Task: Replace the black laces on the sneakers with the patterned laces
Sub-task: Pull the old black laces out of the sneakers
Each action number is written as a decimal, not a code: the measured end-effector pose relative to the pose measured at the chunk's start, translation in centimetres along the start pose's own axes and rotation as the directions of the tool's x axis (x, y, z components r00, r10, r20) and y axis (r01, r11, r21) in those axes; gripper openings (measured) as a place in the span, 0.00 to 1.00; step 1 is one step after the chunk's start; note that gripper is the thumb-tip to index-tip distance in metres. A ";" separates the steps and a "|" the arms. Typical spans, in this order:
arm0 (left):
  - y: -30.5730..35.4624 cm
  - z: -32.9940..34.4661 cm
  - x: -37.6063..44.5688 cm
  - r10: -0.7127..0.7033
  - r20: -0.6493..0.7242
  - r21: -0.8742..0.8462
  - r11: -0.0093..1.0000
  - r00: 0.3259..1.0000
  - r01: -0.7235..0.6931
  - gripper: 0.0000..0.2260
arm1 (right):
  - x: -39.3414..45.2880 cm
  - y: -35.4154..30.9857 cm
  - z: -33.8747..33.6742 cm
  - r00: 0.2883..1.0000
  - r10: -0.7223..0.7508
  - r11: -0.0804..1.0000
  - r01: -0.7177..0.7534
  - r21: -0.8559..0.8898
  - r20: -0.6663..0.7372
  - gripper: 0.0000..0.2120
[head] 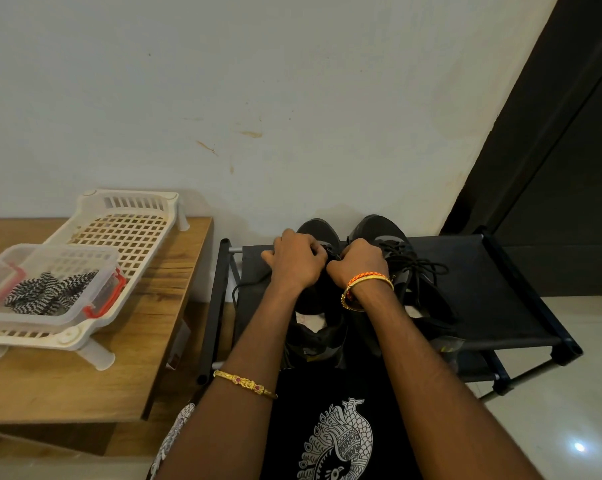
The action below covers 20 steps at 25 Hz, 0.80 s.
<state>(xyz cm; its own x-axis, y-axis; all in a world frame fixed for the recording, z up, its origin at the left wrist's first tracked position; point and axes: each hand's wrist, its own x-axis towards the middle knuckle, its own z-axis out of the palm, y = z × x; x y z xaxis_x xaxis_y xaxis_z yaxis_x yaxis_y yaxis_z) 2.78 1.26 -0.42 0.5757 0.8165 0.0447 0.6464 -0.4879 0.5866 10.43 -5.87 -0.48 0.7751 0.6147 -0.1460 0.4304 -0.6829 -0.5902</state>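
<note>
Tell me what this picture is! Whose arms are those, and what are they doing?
The picture comes from a camera worn on a person's head, so you see that person's own two arms reaching forward. The left hand and the right hand are curled over the black lace on the left sneaker, probably to take it out. The right sneaker beside it has its black laces loose. Both sneakers sit on a black shoe rack. To the left, on a wooden table, a white plastic basket holds a clear box with the black-and-white zigzag laces waiting inside.
</note>
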 end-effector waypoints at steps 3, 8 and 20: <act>0.0 -0.8 -0.1 0.008 -0.015 -0.015 1.000 1.000 -0.008 0.05 | -0.1 0.0 -0.1 1.000 0.012 1.000 -0.012 0.001 -0.026 0.08; -0.9 -2.9 0.3 -0.248 -0.342 -0.374 0.921 0.906 0.110 0.02 | 0.0 0.2 -0.3 0.999 0.016 1.000 -0.016 0.003 -0.045 0.11; 0.7 -0.5 -0.7 -0.026 -0.085 -0.036 0.999 0.996 0.023 0.11 | -0.1 0.2 -0.7 0.998 -0.054 0.998 0.054 0.011 -0.025 0.06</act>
<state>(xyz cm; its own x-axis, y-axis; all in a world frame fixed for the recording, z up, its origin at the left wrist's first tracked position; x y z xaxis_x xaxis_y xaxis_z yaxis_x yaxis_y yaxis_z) 2.60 0.47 0.34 0.5138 0.8523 0.0980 0.6410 -0.4573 0.6164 10.76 -6.37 0.03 0.7622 0.6404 -0.0939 0.4666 -0.6442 -0.6060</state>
